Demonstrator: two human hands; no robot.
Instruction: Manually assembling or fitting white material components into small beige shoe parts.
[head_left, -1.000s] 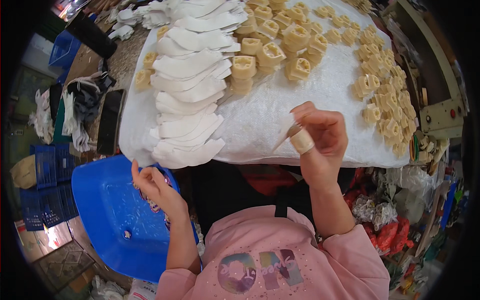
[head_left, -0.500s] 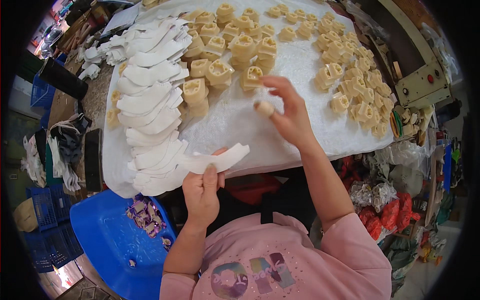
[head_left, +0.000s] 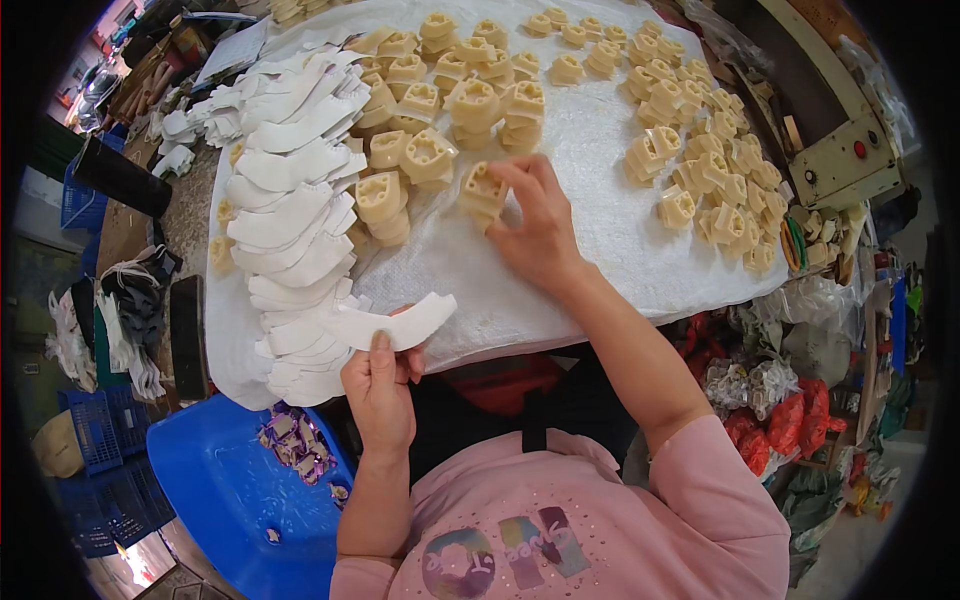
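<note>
Pinched between thumb and fingers, a curved white strip (head_left: 405, 325) is in my left hand (head_left: 383, 395), just past the table's front edge. My right hand (head_left: 540, 220) is closed around a cream-coloured hollow moulded piece (head_left: 482, 192) over the middle of the table, gripping its right side between thumb and fingers. A long overlapping row of similar white strips (head_left: 290, 215) lies to the left. Stacks of cream moulded pieces (head_left: 472, 103) stand beyond my right hand, and one short stack (head_left: 382, 198) is between it and the strips.
The table has a white woven cover (head_left: 590, 170). More cream pieces (head_left: 735, 175) crowd its right side. A blue tub (head_left: 220, 490) with purple-and-silver scraps (head_left: 297, 440) sits below at the left. Red bags (head_left: 785, 430) lie low at the right, under a machine arm (head_left: 850, 160).
My right hand has moved left and closed on a cream piece, which has shifted left and nearer. My left hand has moved slightly left and down with the white strip.
</note>
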